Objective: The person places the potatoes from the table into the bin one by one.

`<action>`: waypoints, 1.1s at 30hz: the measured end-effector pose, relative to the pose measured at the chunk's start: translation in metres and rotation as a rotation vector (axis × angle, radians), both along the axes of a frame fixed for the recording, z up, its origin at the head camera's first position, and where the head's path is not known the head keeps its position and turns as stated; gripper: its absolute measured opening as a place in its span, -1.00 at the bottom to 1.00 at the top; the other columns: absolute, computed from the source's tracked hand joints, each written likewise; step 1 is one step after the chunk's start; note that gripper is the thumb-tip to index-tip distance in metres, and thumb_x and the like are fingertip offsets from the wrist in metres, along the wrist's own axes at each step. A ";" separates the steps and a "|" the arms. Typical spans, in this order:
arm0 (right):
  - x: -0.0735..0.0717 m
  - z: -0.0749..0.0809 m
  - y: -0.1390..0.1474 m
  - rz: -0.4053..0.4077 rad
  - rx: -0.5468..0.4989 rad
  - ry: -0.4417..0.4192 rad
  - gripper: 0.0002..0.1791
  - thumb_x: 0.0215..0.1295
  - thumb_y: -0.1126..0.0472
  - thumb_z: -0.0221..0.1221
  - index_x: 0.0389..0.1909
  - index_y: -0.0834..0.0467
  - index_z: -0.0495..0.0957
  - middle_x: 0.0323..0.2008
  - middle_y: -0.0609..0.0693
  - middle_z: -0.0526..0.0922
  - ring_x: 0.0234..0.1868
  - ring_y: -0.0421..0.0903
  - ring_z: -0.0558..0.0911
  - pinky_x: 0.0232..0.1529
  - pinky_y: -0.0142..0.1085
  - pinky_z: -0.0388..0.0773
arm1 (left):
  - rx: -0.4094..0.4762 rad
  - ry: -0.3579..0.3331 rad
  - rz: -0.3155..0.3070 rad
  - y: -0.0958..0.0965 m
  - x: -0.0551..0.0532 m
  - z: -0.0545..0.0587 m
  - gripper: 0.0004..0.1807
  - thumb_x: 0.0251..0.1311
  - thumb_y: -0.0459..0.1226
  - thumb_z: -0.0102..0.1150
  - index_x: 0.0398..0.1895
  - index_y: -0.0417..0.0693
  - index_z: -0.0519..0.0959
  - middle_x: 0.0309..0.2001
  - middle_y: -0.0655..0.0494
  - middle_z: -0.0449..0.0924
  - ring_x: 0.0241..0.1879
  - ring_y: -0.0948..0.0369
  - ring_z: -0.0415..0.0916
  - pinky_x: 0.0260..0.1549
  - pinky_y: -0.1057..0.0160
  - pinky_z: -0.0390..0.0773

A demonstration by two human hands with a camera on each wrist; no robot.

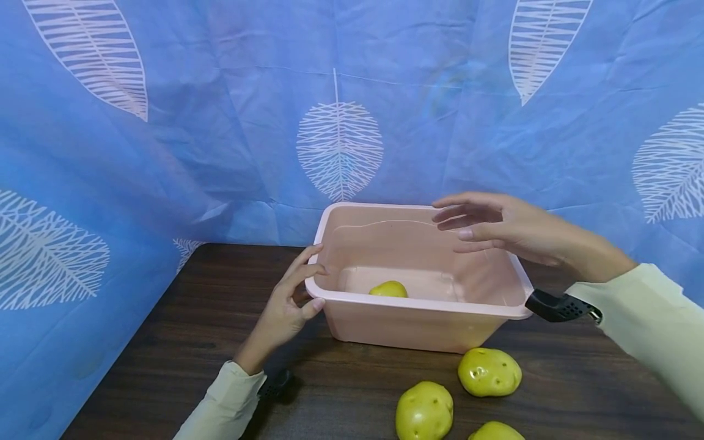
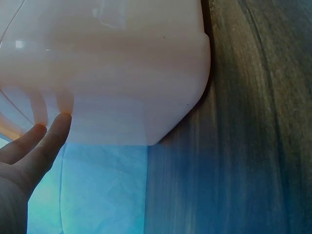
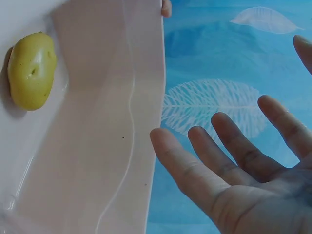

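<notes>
A pink plastic basin (image 1: 407,318) stands on the dark table. One yellow potato (image 1: 388,289) lies inside it, seen closer as the potato (image 3: 32,71) in the right wrist view. My left hand (image 1: 283,311) holds the basin's left rim near the front corner, thumb at the front edge. In the left wrist view two fingertips (image 2: 62,119) meet the basin's glossy side wall (image 2: 122,87). Over the basin's back right part hovers my right hand (image 1: 489,226), fingers spread and nothing in them. The right wrist view shows that hand's palm (image 3: 253,204).
In front of the basin lie three more potatoes: one potato (image 1: 489,372) close to its front right corner, another potato (image 1: 425,410) nearer, and a third potato (image 1: 496,432) cut off by the frame. A blue leaf-print cloth (image 1: 247,122) hangs behind the wooden table (image 1: 192,342).
</notes>
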State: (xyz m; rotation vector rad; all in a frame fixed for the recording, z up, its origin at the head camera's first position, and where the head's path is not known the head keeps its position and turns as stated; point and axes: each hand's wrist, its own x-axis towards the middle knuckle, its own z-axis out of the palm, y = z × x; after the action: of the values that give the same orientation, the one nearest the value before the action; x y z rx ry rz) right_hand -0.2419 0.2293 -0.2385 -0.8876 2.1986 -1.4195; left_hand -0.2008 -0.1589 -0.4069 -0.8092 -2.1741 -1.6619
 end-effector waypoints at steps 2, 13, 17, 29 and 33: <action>0.005 -0.002 0.008 0.013 -0.013 0.033 -0.41 0.56 0.37 0.06 0.54 0.05 0.31 0.42 -0.07 0.51 0.40 -0.21 0.53 0.20 -0.20 0.66 | -0.005 -0.005 0.006 0.000 0.000 0.000 -0.46 0.29 0.12 0.37 0.19 0.04 0.58 0.64 0.10 0.17 0.55 -0.26 0.17 0.11 -0.45 0.54; 0.049 -0.014 0.055 0.037 -0.003 0.170 -0.26 0.45 0.58 -0.01 0.61 0.19 0.16 0.48 0.04 0.48 0.42 -0.19 0.53 0.16 -0.28 0.66 | -0.006 0.000 0.007 0.002 0.000 0.000 -0.44 0.29 0.15 0.35 0.19 0.04 0.57 0.64 0.09 0.16 0.53 -0.25 0.20 0.13 -0.39 0.56; 0.062 -0.018 0.068 0.033 0.006 0.184 -0.22 0.41 0.61 0.03 0.61 0.22 0.13 0.52 0.07 0.42 0.48 -0.22 0.46 0.17 -0.21 0.67 | 0.002 0.005 0.010 0.001 0.001 0.000 -0.47 0.30 0.10 0.38 0.17 0.03 0.57 0.64 0.09 0.16 0.54 -0.25 0.19 0.11 -0.31 0.60; 0.087 -0.054 0.094 0.308 -0.349 0.182 -0.24 0.23 0.79 -0.08 0.49 0.64 0.00 0.54 0.36 0.25 0.56 0.01 0.36 0.27 -0.12 0.62 | -0.006 0.000 0.022 0.002 0.002 -0.002 -0.59 0.29 -0.12 0.42 0.14 0.02 0.56 0.64 0.07 0.15 0.52 -0.26 0.22 0.13 -0.38 0.57; 0.093 -0.065 0.093 0.409 -0.416 0.189 -0.20 0.20 0.82 -0.06 0.48 0.67 -0.07 0.56 0.37 0.20 0.59 0.06 0.31 0.35 -0.11 0.56 | -0.014 0.006 0.039 0.002 0.003 -0.001 -0.60 0.28 -0.15 0.42 0.13 0.04 0.57 0.63 0.09 0.16 0.50 -0.26 0.27 0.10 -0.32 0.61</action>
State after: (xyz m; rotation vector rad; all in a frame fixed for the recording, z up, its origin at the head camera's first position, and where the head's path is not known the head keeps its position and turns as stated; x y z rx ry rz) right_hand -0.1494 0.3221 -0.3038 -1.5670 1.7175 -1.6544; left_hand -0.1982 -0.1574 -0.4077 -0.7696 -2.1853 -1.6255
